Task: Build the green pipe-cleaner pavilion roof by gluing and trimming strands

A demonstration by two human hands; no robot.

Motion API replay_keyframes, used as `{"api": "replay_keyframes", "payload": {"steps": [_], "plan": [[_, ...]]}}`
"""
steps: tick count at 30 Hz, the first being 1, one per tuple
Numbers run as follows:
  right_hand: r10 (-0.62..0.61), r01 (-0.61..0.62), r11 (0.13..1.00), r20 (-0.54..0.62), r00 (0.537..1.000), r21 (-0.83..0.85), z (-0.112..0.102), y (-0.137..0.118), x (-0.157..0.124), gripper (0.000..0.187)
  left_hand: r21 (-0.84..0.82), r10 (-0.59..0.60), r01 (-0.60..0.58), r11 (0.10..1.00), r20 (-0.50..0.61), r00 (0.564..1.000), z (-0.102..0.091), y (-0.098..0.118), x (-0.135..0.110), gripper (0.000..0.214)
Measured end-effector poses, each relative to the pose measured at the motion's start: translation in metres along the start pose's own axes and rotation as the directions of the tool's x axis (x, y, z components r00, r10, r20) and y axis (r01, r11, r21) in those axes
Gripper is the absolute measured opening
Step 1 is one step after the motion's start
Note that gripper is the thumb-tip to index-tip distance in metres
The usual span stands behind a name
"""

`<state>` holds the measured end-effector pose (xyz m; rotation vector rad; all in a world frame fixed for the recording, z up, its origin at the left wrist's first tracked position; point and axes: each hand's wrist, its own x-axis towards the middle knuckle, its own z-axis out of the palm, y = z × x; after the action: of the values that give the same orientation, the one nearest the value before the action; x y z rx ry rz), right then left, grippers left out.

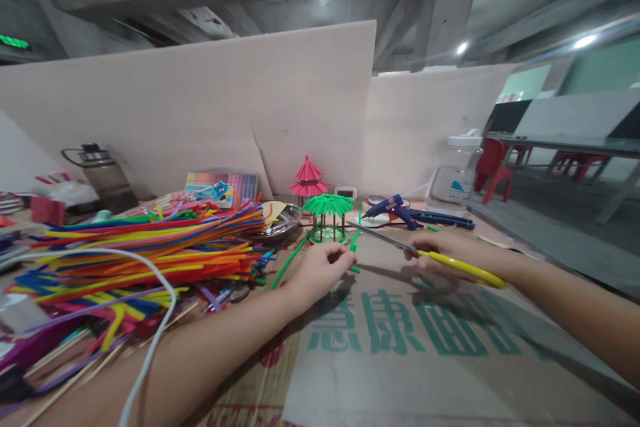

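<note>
My left hand (323, 270) is closed in a pinch, its fingertips on a short green pipe cleaner (353, 253). In my right hand (450, 248) is a pair of scissors with yellow handles (463, 267); the blades point left towards the green piece, and I cannot tell whether they touch it. Just beyond my left hand stands a small pavilion with a green roof (330, 205) and brown posts. Behind it is a pink tiered pavilion (307, 180). A longer green pipe cleaner (290, 263) lies left of my left hand.
Bundles of coloured pipe cleaners (150, 247) cover the left side, crossed by a white cable (167, 287). A blue glue gun (393, 209) and dark blue pliers (445, 219) lie at the back right, near a clear plastic jug (455, 173). Printed cardboard (380, 387) covers the tabletop.
</note>
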<state>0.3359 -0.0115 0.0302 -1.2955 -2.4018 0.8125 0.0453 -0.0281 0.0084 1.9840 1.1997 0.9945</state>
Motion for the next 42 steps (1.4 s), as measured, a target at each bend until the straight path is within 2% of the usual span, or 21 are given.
{"api": "replay_keyframes", "payload": {"steps": [2,4,7,10,13,16,20,22,25,27,28,32,36,39,42], "plan": [[-0.008,0.01,0.999,0.072,0.997,-0.039,-0.011,-0.006,-0.004,0.038,0.065,-0.012,0.014,0.998,-0.037,0.999,-0.002,-0.011,0.003,0.032],[-0.024,0.038,0.994,0.133,0.991,-0.106,-0.018,-0.016,-0.008,0.04,0.188,0.012,-0.012,0.982,0.0,1.0,-0.004,-0.022,0.007,0.032],[-0.022,0.06,0.977,0.183,0.983,-0.203,-0.012,-0.036,-0.011,0.04,0.312,0.073,-0.078,0.947,0.027,0.997,-0.007,-0.032,0.012,0.029],[-0.04,0.091,0.969,0.219,0.975,-0.229,0.006,-0.051,-0.012,0.028,0.301,0.058,-0.059,0.952,0.012,0.998,-0.007,-0.033,0.013,0.024],[-0.065,0.121,0.967,0.238,0.969,-0.226,0.019,-0.054,-0.014,0.03,0.268,0.059,-0.052,0.962,-0.018,0.998,-0.006,-0.029,0.013,0.023],[-0.098,0.164,0.956,0.262,0.96,-0.244,0.017,-0.052,-0.016,0.04,0.267,0.126,-0.11,0.957,-0.041,0.991,-0.006,-0.023,0.011,0.033],[-0.129,0.206,0.945,0.289,0.949,-0.255,0.01,-0.054,-0.016,0.038,0.26,0.157,-0.147,0.954,-0.018,0.988,-0.006,-0.016,0.008,0.026],[-0.121,0.178,0.956,0.238,0.964,-0.233,0.011,-0.054,-0.012,0.031,0.247,0.14,-0.131,0.96,-0.017,0.99,-0.006,-0.015,0.008,0.02],[-0.067,0.068,0.963,0.012,0.998,-0.259,0.02,-0.049,0.0,0.03,0.203,0.118,-0.108,0.973,-0.038,0.992,-0.005,-0.02,0.01,0.015],[-0.088,0.027,0.93,-0.151,0.985,-0.366,0.027,-0.044,0.012,0.03,0.127,0.092,-0.083,0.988,-0.068,0.993,-0.004,-0.025,0.012,0.013],[-0.127,0.034,0.902,-0.19,0.974,-0.429,0.029,-0.042,0.019,0.031,0.075,0.076,-0.07,0.995,-0.081,0.994,-0.003,-0.028,0.014,0.013],[-0.22,0.084,0.813,-0.171,0.96,-0.577,0.034,-0.036,0.053,0.032,-0.069,0.045,-0.05,0.996,-0.081,0.996,-0.003,-0.034,0.016,0.02],[-0.224,0.077,0.813,-0.188,0.956,-0.577,0.037,-0.03,0.085,0.036,-0.081,0.043,-0.046,0.996,-0.047,0.998,-0.004,-0.033,0.016,0.02],[-0.223,0.078,0.827,-0.198,0.955,-0.557,0.038,-0.023,0.101,0.025,-0.078,0.03,-0.033,0.996,-0.044,0.999,-0.004,-0.032,0.016,0.016],[-0.219,0.069,0.854,-0.237,0.946,-0.516,0.04,-0.023,0.105,0.016,-0.083,0.028,-0.033,0.996,-0.059,0.998,-0.002,-0.032,0.016,0.012]]}}
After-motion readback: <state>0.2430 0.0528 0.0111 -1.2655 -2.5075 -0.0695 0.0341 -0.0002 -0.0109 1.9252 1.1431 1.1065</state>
